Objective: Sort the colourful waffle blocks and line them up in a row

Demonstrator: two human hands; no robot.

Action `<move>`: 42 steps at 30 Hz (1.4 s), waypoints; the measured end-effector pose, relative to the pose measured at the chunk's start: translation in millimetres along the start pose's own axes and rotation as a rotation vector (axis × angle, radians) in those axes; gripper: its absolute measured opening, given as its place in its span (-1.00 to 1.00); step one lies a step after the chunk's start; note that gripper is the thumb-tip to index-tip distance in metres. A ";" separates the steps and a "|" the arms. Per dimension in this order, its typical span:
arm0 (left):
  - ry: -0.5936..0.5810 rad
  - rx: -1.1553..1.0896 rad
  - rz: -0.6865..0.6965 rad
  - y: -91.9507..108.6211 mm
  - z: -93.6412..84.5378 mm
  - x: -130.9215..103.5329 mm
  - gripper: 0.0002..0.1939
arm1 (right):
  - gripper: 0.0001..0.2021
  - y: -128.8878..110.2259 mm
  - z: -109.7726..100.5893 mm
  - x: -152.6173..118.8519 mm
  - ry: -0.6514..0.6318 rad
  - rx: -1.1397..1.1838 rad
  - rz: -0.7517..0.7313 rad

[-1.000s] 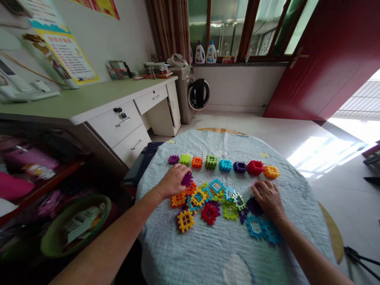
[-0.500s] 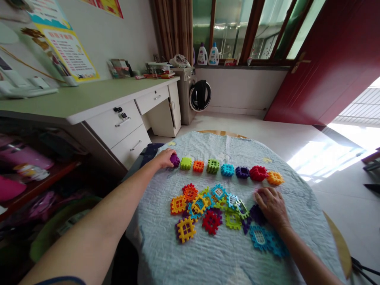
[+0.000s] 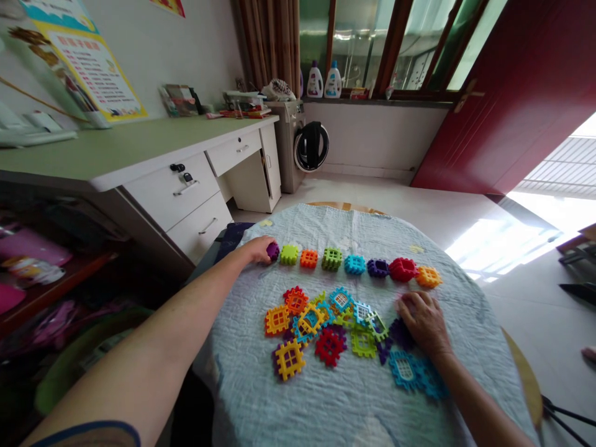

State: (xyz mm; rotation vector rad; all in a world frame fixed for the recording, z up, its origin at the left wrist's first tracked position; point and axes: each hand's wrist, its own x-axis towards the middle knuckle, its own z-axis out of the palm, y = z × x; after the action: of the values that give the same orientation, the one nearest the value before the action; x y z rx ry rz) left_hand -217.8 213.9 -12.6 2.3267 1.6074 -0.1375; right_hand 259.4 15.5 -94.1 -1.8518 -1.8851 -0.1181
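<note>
My left hand is closed round a purple toy block at the left end of a row of blocks. Going right come a lime block, an orange block, a green block, a light blue block, a dark purple block, a red block and a yellow-orange block. My right hand lies on the cloth, fingers loosely bent, beside a dark purple piece. Loose notched window pieces are heaped nearer to me.
A pale blue cloth covers the round table. Left of it stands a desk with drawers. Farther back are a washing machine with its door open, two detergent bottles on the sill and a red door.
The view has shifted slightly. My left hand stays at the purple block, and my right hand keeps its place on the cloth. The blocks lie as before.
</note>
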 end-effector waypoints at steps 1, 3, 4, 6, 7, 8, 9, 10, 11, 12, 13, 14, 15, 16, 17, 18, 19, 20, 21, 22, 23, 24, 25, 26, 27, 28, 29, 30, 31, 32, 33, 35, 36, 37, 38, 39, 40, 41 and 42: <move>-0.002 0.002 -0.001 0.4 0.3 0.9 -0.37 | -0.75 0.1 0.1 -0.1 -0.001 -0.002 0.003; -0.007 0.005 -0.003 0.8 1.2 2.7 -0.37 | -0.76 0.2 0.3 -0.1 -0.004 -0.005 0.008; -0.010 0.006 -0.004 0.8 1.7 3.5 -0.37 | -0.76 0.1 0.4 -0.2 -0.003 -0.006 0.011; -0.016 0.007 -0.005 0.7 2.5 5.1 -0.36 | -0.77 -0.1 0.5 -0.2 0.002 -0.005 0.018; -0.019 0.006 -0.005 0.6 2.9 5.5 -0.36 | -0.77 -0.2 0.4 -0.2 0.004 -0.003 0.020; -0.024 0.004 -0.004 0.5 3.1 5.6 -0.35 | -0.77 -0.5 0.2 -0.2 0.006 -0.001 0.021; -0.024 0.002 -0.005 0.2 3.3 5.2 -0.32 | -0.77 -0.8 -0.1 -0.1 0.006 0.001 0.023; -0.016 -0.001 -0.008 -0.1 3.3 4.2 -0.27 | -0.77 -1.1 -0.6 0.0 0.006 0.001 0.025; 0.006 -0.003 -0.012 -0.4 3.1 2.2 -0.21 | -0.77 -1.5 -1.1 0.1 0.006 0.000 0.027; 0.040 -0.006 -0.012 -0.7 2.6 -1.0 -0.13 | -0.77 -1.8 -1.6 0.2 0.006 -0.001 0.029; 0.085 -0.011 -0.011 -0.8 1.9 -5.4 -0.05 | -0.77 -2.2 -2.0 0.4 0.006 -0.002 0.030; 0.137 -0.017 -0.009 -0.3 0.9 -11.4 0.01 | -0.77 -2.4 -2.4 0.5 0.005 -0.001 0.030; 0.193 -0.026 -0.002 1.0 0.0 -19.1 0.04 | -0.77 -2.6 -2.6 0.6 0.004 0.001 0.028; 0.250 -0.037 0.009 3.3 -0.6 -28.5 0.05 | -0.78 -2.7 -2.7 0.8 0.004 0.003 0.026; 0.310 -0.052 0.023 7.1 -0.5 -39.6 0.02 | -0.78 -2.7 -2.6 0.9 0.005 0.005 0.023; 0.373 -0.069 0.047 12.2 0.7 -52.3 -0.04 | -0.78 -2.7 -2.5 1.0 0.007 0.007 0.020; 0.438 -0.093 0.082 18.8 3.4 -66.2 -0.13 | -0.78 -2.7 -2.3 1.1 0.009 0.009 0.018; 0.491 -0.124 0.115 26.6 7.9 -80.9 -0.24 | -0.78 -2.6 -2.2 1.2 0.012 0.012 0.017; 0.528 -0.159 0.147 35.2 14.1 -96.0 -0.35 | -0.77 -2.7 -2.2 1.2 0.014 0.015 0.016; 0.535 -0.195 0.184 44.0 21.9 -110.7 -0.46 | -0.77 -2.7 -2.3 1.3 0.018 0.020 0.016; 0.509 -0.227 0.219 52.6 31.0 -124.6 -0.55 | -0.77 -2.8 -2.5 1.3 0.022 0.026 0.016; 0.473 -0.257 0.241 60.6 40.8 -137.0 -0.62 | -0.76 -2.8 -2.7 1.3 0.026 0.032 0.015; 0.438 -0.286 0.246 67.6 50.9 -147.5 -0.66 | -0.76 -2.7 -2.9 1.3 0.031 0.036 0.014; 0.414 -0.316 0.236 73.5 60.6 -156.0 -0.67 | -0.76 -2.4 -3.0 1.2 0.034 0.041 0.013; 0.393 -0.343 0.220 78.4 69.5 -162.4 -0.67 | -0.76 -2.0 -3.0 1.1 0.037 0.045 0.012; 0.380 -0.370 0.198 82.2 77.1 -166.7 -0.67 | -0.76 -1.4 -2.8 1.0 0.036 0.048 0.012; 0.376 -0.395 0.176 85.1 83.1 -169.4 -0.67 | -0.76 -0.8 -2.6 0.9 0.035 0.052 0.012; 0.375 -0.416 0.158 87.4 87.6 -170.6 -0.67 | -0.75 -0.1 -2.2 0.7 0.034 0.056 0.013; 0.377 -0.436 0.144 89.2 90.5 -170.8 -0.68 | -0.75 0.4 -1.8 0.6 0.033 0.059 0.016; 0.380 -0.455 0.133 90.5 92.1 -170.2 -0.68 | -0.75 0.9 -1.5 0.6 0.032 0.062 0.019; 0.382 -0.476 0.124 91.4 92.7 -169.2 -0.68 | -0.74 1.1 -1.2 0.6 0.034 0.064 0.022; 0.378 -0.523 0.107 92.2 92.3 -166.3 -0.67 | -0.73 0.9 -1.1 0.8 0.041 0.071 0.026; 0.370 -0.547 0.097 92.3 91.7 -164.7 -0.66 | -0.73 0.6 -1.3 1.0 0.044 0.075 0.027; 0.360 -0.570 0.087 92.1 91.1 -163.1 -0.66 | -0.73 0.3 -1.5 1.2 0.046 0.080 0.026; 0.348 -0.590 0.077 91.9 90.5 -161.7 -0.66 | -0.73 -0.1 -1.8 1.4 0.049 0.085 0.024; 0.334 -0.608 0.069 91.7 89.8 -160.5 -0.67 | -0.73 -0.3 -2.0 1.6 0.052 0.089 0.023; 0.324 -0.622 0.061 91.6 88.8 -159.9 -0.68 | -0.73 -0.5 -2.2 1.7 0.053 0.092 0.023; 0.318 -0.631 0.055 91.5 87.5 -159.8 -0.69 | -0.74 -0.5 -2.3 1.7 0.052 0.095 0.022; 0.320 -0.631 0.050 91.5 85.8 -160.5 -0.71 | -0.74 -0.4 -2.3 1.7 0.050 0.097 0.022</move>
State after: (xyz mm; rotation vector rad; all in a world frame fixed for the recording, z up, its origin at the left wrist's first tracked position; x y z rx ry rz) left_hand -183.7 14.4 -35.6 1.9424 1.4403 0.6848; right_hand 259.8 16.1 -91.3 -1.7883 -1.8036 -0.0642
